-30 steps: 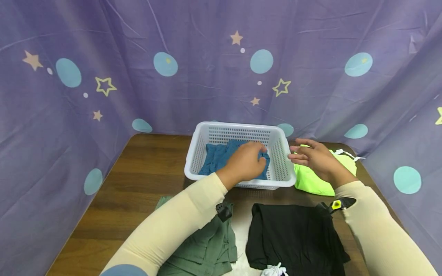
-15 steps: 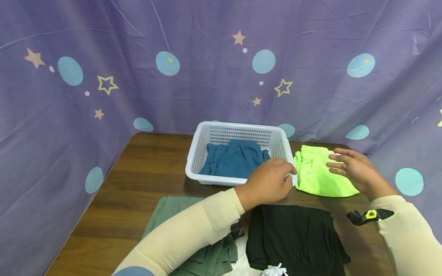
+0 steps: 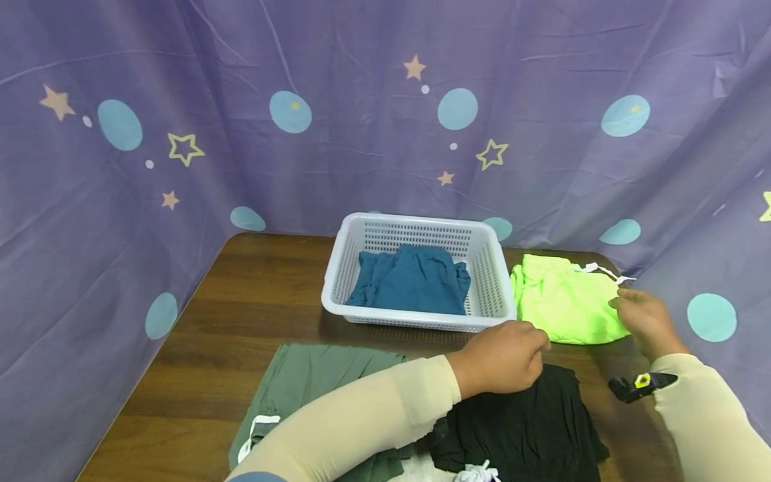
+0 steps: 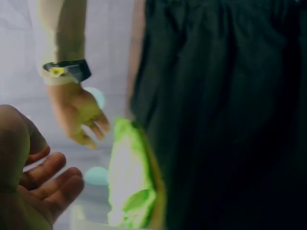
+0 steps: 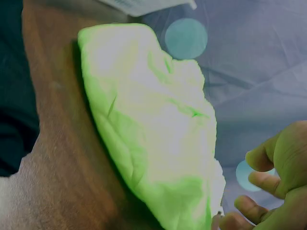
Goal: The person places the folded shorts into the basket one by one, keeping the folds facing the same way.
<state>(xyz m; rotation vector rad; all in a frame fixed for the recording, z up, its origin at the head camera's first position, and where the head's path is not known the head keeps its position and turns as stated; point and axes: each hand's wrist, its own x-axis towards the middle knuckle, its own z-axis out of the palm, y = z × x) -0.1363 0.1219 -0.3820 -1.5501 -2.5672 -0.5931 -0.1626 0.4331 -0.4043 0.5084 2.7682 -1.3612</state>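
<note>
A folded neon-green garment (image 3: 566, 304) with a white drawstring lies right of the white basket (image 3: 421, 318). My right hand (image 3: 647, 321) is at the garment's right edge; in the right wrist view its fingers are loosely bent with nothing between them. Whether a fingertip touches the cloth I cannot tell. My left hand (image 3: 502, 355) hovers over the far part of a folded black garment (image 3: 524, 428), near the basket's front right corner. Its fingers (image 4: 57, 189) are loosely curled and hold nothing. A folded blue garment (image 3: 415, 281) lies inside the basket.
A folded green garment (image 3: 325, 368) with a white drawstring lies front left, partly under the left sleeve (image 3: 373, 408). The brown wooden table (image 3: 241, 321) backs onto a purple patterned curtain (image 3: 361, 134). Beside the black garment shows a white drawstring knot (image 3: 478, 472).
My left hand has come out of the basket, moving right and nearer over the black garment. The right hand has moved right, from above the neon-green garment to its right edge.
</note>
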